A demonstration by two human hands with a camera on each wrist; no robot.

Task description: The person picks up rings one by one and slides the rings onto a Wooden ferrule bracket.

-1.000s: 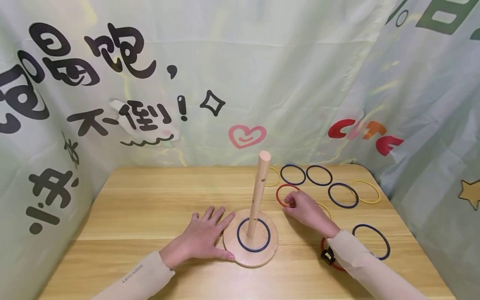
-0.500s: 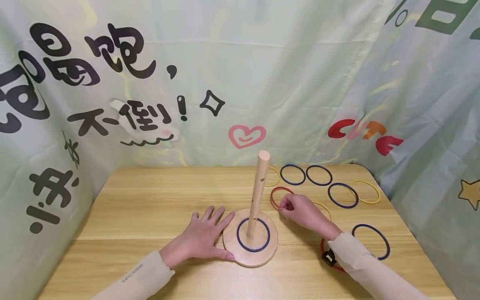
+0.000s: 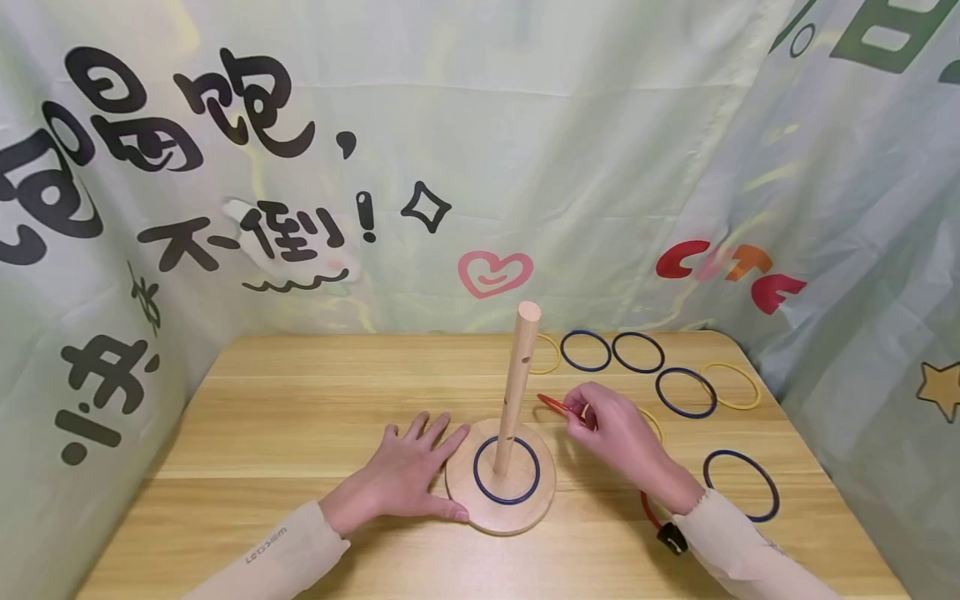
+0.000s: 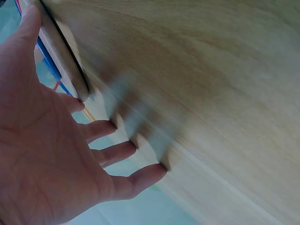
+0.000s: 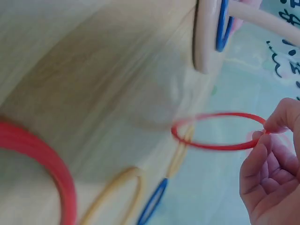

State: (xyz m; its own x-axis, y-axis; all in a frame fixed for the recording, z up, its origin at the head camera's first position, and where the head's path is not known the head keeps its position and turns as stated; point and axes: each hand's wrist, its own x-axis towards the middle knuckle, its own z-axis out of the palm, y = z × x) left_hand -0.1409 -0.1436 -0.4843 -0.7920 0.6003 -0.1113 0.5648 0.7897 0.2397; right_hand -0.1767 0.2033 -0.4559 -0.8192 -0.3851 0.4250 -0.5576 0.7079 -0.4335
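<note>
Right of centre, the red ring [image 3: 553, 403] is pinched by the right hand [image 3: 617, 427]. Base [image 3: 501, 518] should be steadied by spread left hand [image 3: 407, 472].

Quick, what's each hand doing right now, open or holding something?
Left hand: open, touching the round wooden base.
Right hand: closed, pinching a red ring.

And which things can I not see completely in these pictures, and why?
Head view: the yellow ring behind the post, partly hidden by it.
Head view: the near red ring, mostly covered by the right arm.
Right wrist view: the nearest red ring, cut off by left and bottom edges.
Left wrist view: the round base, partly behind the left hand, cut off at the top.
</note>
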